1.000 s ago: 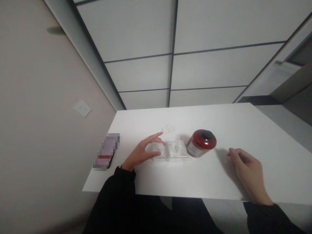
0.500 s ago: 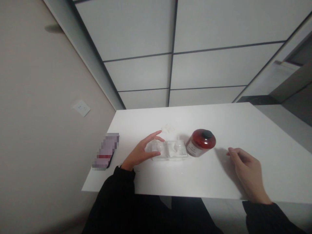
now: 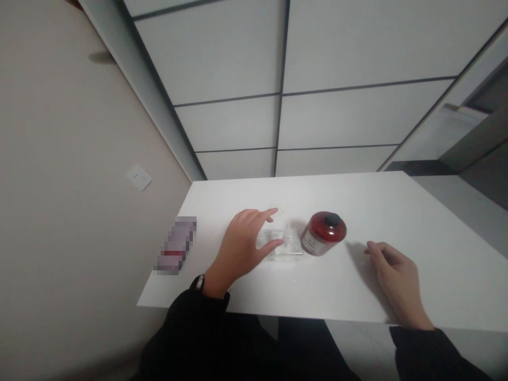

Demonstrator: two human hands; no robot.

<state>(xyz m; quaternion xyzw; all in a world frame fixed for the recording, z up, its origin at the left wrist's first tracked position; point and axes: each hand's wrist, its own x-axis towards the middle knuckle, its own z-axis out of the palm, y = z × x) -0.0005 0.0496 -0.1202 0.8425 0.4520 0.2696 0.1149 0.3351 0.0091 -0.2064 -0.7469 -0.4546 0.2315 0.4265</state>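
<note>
My left hand [image 3: 246, 239] is over a clear plastic case [image 3: 292, 245] with two compartments. Its thumb and fingers are spread apart around the case's left half, which they partly hide. Whether the fingertips touch the plastic I cannot tell. A red-brown bottle [image 3: 322, 233] with a black cap and a pale label stands just right of the case. Farther right, my right hand [image 3: 397, 278] is near the table's front edge, its fingers curled and the thumb against the index finger. Anything inside that grip is hidden.
A white table [image 3: 337, 288] carries everything. Toward its left edge lies a phone-like flat thing [image 3: 177, 245], blurred out. Behind the case is a faint pale patch [image 3: 280, 210], partly covered by my left fingers. A wall with a socket [image 3: 138, 177] rises at the left, panelled doors [image 3: 337, 119] behind.
My left hand has moved right, farther across the case, its back now turned more toward me. My right hand keeps its curled pose. The whole view has shifted slightly.
</note>
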